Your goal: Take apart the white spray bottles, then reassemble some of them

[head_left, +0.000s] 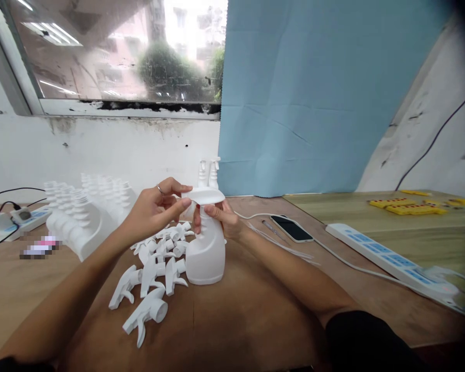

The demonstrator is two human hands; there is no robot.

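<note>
A white plastic spray bottle (205, 261) stands upright on the brown table in front of me. On its neck sits a white trigger spray head (206, 196). My left hand (157, 209) pinches the left end of that head between thumb and fingers; a ring is on one finger. My right hand (227, 217) is wrapped around the bottle's neck just under the head, its thumb in front. The fingers partly hide the collar and trigger. Several loose trigger spray heads (150, 312) lie in a pile left of the bottle.
White bottles (81, 227) without heads cluster at the back left. Two bottles with heads (208, 173) stand behind my hands. To the right lie a phone (290, 228), thin white strips, a cable and a power strip (387, 258). Yellow pieces (411, 206) lie farther right.
</note>
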